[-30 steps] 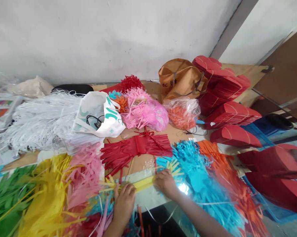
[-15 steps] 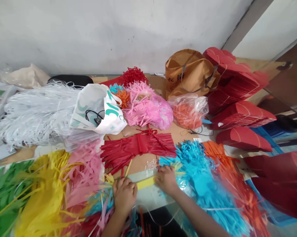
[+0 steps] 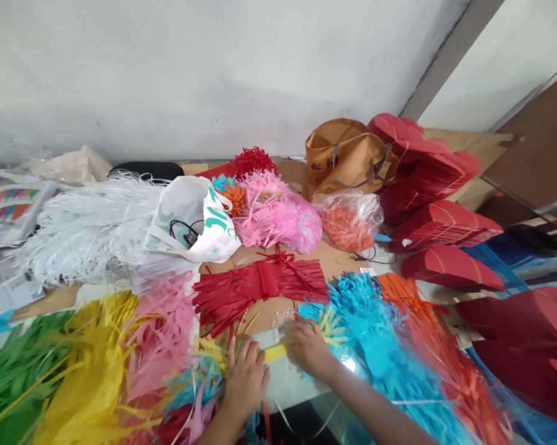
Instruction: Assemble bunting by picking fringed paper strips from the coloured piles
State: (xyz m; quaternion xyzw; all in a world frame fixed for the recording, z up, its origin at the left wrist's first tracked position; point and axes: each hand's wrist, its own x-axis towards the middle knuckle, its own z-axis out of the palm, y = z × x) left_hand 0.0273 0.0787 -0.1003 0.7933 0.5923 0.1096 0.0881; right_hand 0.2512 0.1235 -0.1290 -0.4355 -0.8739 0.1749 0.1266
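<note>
While both hands pressed it to the glass tabletop [image 3: 301, 380], the yellow fringed strip [image 3: 275, 353] was judged only partly rolled. It was pinned flat by the left hand [image 3: 247, 378], fingers together, and pinched by the right hand [image 3: 310, 348]. Beyond lay a red fringe bundle [image 3: 260, 285].

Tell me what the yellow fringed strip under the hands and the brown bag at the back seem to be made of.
Yellow fringed strip: thin matte paper, apparently, cut into flat slivers that bend. Brown bag: probably kraft paper or stiff fabric; dull, creased, with printed characters.
</note>
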